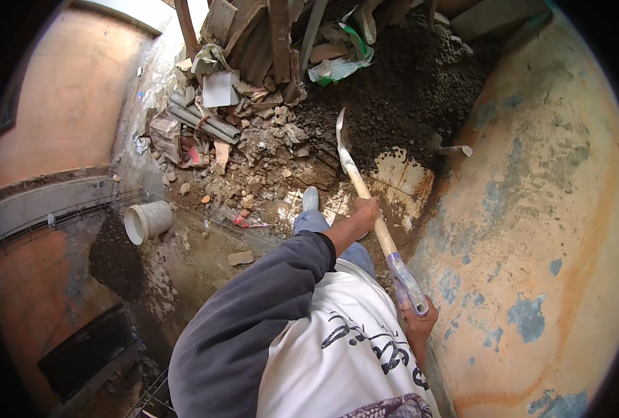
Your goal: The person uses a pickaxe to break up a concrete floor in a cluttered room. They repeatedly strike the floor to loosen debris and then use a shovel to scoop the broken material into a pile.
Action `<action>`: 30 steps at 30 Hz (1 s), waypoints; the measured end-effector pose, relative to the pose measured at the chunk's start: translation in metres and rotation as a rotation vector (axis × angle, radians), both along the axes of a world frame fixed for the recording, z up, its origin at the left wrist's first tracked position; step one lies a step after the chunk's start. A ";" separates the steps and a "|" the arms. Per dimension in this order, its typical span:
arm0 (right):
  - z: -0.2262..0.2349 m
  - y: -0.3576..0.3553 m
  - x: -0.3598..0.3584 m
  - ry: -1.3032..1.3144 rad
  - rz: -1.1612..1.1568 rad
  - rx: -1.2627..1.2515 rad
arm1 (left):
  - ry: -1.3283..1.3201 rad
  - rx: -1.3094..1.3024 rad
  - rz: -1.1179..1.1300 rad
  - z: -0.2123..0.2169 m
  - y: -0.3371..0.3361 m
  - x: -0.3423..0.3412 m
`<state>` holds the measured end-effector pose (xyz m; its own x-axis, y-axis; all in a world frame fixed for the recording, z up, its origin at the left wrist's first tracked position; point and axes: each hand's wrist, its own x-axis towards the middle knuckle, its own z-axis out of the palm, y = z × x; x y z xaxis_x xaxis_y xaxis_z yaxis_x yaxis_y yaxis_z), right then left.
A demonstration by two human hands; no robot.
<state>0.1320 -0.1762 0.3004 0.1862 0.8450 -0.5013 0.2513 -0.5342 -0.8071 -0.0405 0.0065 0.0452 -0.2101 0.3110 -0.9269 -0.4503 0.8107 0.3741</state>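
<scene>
I hold a shovel (359, 182) with both hands. My left hand (365, 213) is wrapped round the middle of its pale wooden shaft. Lower down, my right hand (419, 318) grips the purple-grey D-shaped handle (408, 282) at the shaft's end. The metal blade (343, 136) is seen nearly edge-on, pointing away from me at the edge of a heap of dark, gravelly soil (421, 76). Whether the blade touches the soil I cannot tell. One of my feet, in a grey shoe (311, 198), stands on the dirty floor short of the blade.
Rubble (253, 150), grey pipes (205, 120) and leaning wooden boards (279, 42) lie ahead to the left. A white bucket (157, 218) lies tipped on its side at left. Close on my right runs a peeling wall (532, 230), with a short pipe stub (455, 150) near its base.
</scene>
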 end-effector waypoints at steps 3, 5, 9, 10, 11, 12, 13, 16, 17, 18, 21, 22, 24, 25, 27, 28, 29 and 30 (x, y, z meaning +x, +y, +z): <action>-0.016 -0.007 0.010 0.093 -0.030 0.022 | 0.098 0.017 0.051 -0.002 -0.002 -0.011; -0.028 -0.005 0.006 0.274 -0.167 0.014 | 0.173 0.024 0.101 0.004 0.001 -0.024; -0.048 0.022 -0.020 0.321 -0.174 0.011 | 0.317 0.000 0.115 -0.001 0.021 -0.066; -0.053 0.031 -0.027 0.325 -0.141 -0.008 | 0.240 0.035 0.162 -0.020 0.025 -0.084; -0.059 0.036 -0.032 0.328 -0.108 -0.031 | 0.204 0.014 0.145 -0.038 0.029 -0.098; -0.064 0.039 -0.036 0.343 -0.117 -0.034 | 0.154 -0.005 0.117 -0.039 0.038 -0.102; -0.068 0.040 -0.039 0.360 -0.126 -0.037 | 0.106 -0.024 0.090 -0.040 0.042 -0.101; -0.073 0.033 -0.038 0.374 -0.270 -0.091 | 0.239 -0.059 0.029 -0.046 0.045 -0.080; -0.073 0.029 -0.034 0.367 -0.336 -0.118 | 0.253 -0.066 0.007 -0.050 0.044 -0.073; -0.066 0.024 -0.030 0.323 -0.343 -0.080 | 0.098 -0.015 0.046 -0.030 0.040 -0.061; -0.043 0.007 -0.018 0.262 -0.368 -0.004 | 0.198 -0.027 0.070 -0.035 0.018 -0.021; -0.039 -0.001 -0.013 0.268 -0.402 -0.005 | 0.155 -0.021 0.074 -0.031 0.018 -0.013; -0.032 -0.004 -0.005 0.272 -0.374 0.010 | 0.074 -0.017 0.087 -0.019 0.014 0.000; -0.027 -0.003 -0.002 0.267 -0.322 0.029 | 0.177 -0.032 -0.049 -0.012 0.016 0.005; -0.023 -0.004 -0.001 0.280 -0.306 0.055 | 0.211 -0.026 -0.055 0.003 0.020 0.006; -0.025 -0.004 -0.003 0.301 -0.331 0.060 | 0.227 -0.024 -0.059 0.010 0.021 0.005; -0.027 -0.005 -0.005 0.325 -0.359 0.068 | 0.246 -0.007 -0.035 0.010 0.021 0.002; -0.030 -0.005 -0.007 0.346 -0.379 0.070 | 0.263 0.009 -0.012 0.009 0.022 -0.003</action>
